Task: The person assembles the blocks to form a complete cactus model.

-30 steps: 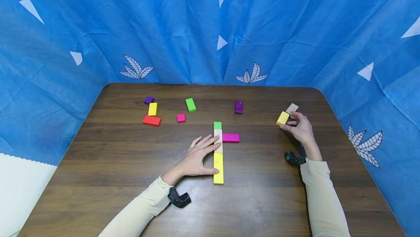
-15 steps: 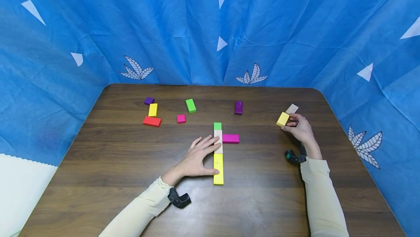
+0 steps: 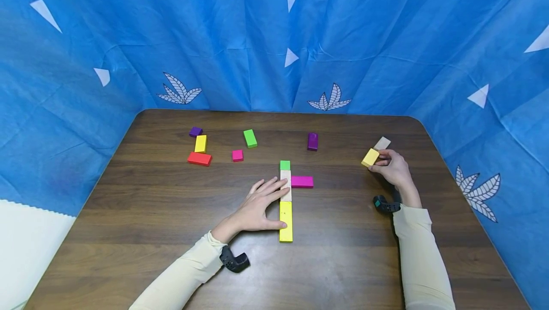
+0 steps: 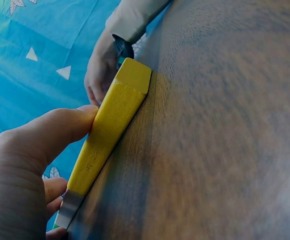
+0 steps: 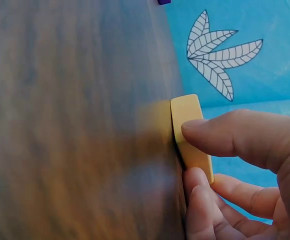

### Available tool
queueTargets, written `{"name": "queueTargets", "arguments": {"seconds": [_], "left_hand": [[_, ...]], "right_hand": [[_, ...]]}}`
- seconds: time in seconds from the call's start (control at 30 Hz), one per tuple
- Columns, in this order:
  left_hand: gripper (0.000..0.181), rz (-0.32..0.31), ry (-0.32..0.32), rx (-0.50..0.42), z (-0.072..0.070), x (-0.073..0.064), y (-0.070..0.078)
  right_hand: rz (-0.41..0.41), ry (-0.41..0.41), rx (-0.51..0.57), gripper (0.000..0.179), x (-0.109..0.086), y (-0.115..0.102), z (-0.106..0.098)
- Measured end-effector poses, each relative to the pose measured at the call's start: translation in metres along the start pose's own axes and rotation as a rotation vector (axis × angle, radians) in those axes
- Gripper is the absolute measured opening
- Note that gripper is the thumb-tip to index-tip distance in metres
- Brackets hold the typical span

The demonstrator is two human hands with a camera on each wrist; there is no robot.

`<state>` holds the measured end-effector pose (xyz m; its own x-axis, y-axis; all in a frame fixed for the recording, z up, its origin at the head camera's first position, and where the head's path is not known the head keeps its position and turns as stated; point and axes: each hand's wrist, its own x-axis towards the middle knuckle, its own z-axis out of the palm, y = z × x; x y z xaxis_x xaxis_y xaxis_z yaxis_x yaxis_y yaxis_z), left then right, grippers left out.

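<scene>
In the head view my left hand [image 3: 257, 207] lies spread over a line of blocks. Its thumb touches a long yellow block [image 3: 286, 232], and its fingertips rest on a pale wood block [image 3: 285, 195]. The left wrist view shows the thumb tip against the side of the long yellow block [image 4: 107, 125]. A small green block [image 3: 285, 165] caps the far end, and a magenta block [image 3: 302, 182] juts out to the right. At the right, my right hand [image 3: 392, 167] pinches a short yellow block [image 3: 370, 157] between thumb and fingers, close to the tabletop. Just behind it lies another pale block [image 3: 382, 143].
Toward the back left lie a purple block [image 3: 196, 131], a yellow block [image 3: 200, 143], a red block [image 3: 199, 159], a pink block [image 3: 238, 155] and a green block [image 3: 250, 138]. A dark purple block [image 3: 313, 141] sits back centre. Blue cloth [image 3: 240, 38] surrounds the wooden table [image 3: 343, 253].
</scene>
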<state>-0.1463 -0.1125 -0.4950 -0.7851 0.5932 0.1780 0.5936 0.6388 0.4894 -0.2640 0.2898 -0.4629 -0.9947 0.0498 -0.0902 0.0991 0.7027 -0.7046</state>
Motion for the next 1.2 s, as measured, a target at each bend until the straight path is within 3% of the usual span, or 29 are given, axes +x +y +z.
{"name": "queueTargets", "arguments": {"seconds": [0.2,0.67,0.87,1.2], "left_hand": [[0.087,0.02,0.021,0.001,0.0,-0.001,0.0],[0.086,0.026,0.026,-0.002,0.001,0.0,0.0],[0.087,0.026,0.028,-0.014,0.001,0.0,0.001],[0.088,0.026,0.028,-0.002,0.0,0.0,-0.001]], "right_hand": [[-0.067,-0.026,-0.005,0.068,-0.001,-0.012,0.008],[-0.277,-0.168,0.053,0.065,-0.009,-0.074,0.054],[-0.314,-0.219,0.036,0.064,-0.012,-0.084,0.071],[-0.376,-0.266,0.048,0.062,-0.014,-0.089,0.084]]}}
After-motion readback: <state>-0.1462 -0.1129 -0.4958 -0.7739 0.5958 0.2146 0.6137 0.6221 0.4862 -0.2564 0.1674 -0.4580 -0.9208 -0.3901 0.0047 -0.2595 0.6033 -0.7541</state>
